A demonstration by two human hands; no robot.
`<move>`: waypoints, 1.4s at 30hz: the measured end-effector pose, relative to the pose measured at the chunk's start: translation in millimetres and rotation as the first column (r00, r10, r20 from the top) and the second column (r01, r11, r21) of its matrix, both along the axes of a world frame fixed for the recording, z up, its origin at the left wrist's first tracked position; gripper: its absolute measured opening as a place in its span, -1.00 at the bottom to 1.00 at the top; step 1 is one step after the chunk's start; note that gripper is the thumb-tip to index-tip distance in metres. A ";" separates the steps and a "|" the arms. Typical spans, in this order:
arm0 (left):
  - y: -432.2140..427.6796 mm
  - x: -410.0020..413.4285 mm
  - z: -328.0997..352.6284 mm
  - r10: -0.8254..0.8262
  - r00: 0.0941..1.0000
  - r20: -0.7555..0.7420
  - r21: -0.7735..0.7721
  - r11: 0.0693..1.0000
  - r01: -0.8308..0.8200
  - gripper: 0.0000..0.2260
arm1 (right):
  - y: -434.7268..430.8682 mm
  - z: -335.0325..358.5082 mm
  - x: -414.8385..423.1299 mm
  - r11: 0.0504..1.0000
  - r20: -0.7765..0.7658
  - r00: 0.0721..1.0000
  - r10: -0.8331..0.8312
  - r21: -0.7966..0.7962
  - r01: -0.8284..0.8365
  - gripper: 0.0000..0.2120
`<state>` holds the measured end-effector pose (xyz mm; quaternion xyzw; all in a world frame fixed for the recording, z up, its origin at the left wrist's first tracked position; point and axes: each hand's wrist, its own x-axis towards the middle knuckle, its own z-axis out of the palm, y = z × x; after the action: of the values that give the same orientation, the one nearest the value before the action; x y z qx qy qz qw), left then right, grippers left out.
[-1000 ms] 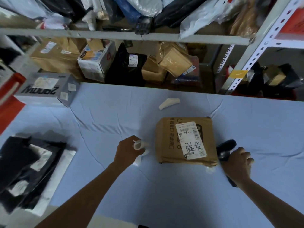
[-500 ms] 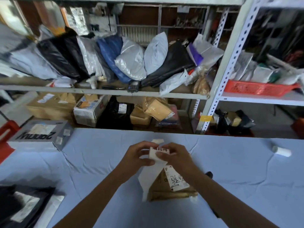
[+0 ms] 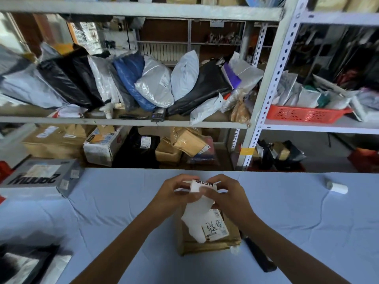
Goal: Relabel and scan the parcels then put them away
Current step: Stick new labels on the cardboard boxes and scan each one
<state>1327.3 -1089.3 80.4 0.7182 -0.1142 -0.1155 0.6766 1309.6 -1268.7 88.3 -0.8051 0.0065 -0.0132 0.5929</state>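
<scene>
Overall, head view: a table (image 3: pixel 102 212) under blue cloth, with shelves (image 3: pixel 123 122) standing behind its far edge.
Left hand (image 3: pixel 174 193): raised over the table's middle, thumb and fingers curled and pinching the left end of the label.
Right hand (image 3: pixel 227 195): just beside the left hand, fingertips almost meeting it, pinching the label's right end.
Label (image 3: pixel 202 186): a white strip with black print at its top, held clear of the table between both hands. Its loose tail hangs down in front of the parcel.
Parcel (image 3: pixel 205 245): a brown box lying flat near the middle of the near edge, below the hands. The tail and the right wrist partly hide it.
Sticker (image 3: pixel 215 228): white, on the parcel's top, with handwritten marks. The tail covers its left part.
Scanner (image 3: pixel 258 257): black, lying on the cloth just right of the parcel, partly under the right forearm.
Grey box (image 3: pixel 41 177): at the far-left corner.
Roll (image 3: pixel 337 188): small and white, near the far edge at the right.
Black bags (image 3: pixel 24 263): at the near-left corner.
Mailers (image 3: pixel 155 85): packed along the middle shelf.
Cartons (image 3: pixel 102 146): on the level below the mailers.
Red basket (image 3: pixel 305 114): on the right bay's shelf.
</scene>
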 end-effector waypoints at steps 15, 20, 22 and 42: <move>-8.7 -12.0 10.8 0.007 0.998 0.064 0.009 1.000 -0.008 -0.75 | -23.6 18.9 -5.8 0.862 0.372 0.859 0.353 -0.486 -0.144 -0.87; -7.0 -12.8 15.9 -0.009 0.998 0.064 0.066 0.998 0.004 -0.67 | -26.0 26.0 -4.6 0.886 0.332 0.890 0.314 -0.439 -0.149 -0.90; -5.8 -13.1 17.4 -0.008 0.998 0.068 0.089 0.996 0.002 -0.72 | -25.0 28.2 -5.8 0.878 0.323 0.882 0.343 -0.444 -0.179 -0.88; -1.2 -29.5 34.1 0.021 0.995 0.098 0.007 1.000 -0.022 -0.84 | -14.1 39.7 -14.4 0.902 0.355 0.852 0.385 -0.340 -0.265 -0.96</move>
<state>1297.9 -1090.5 114.5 0.7271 -0.1389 -0.0733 0.6683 1295.2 -1282.7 128.0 -0.8482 -0.2587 -0.0829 0.4547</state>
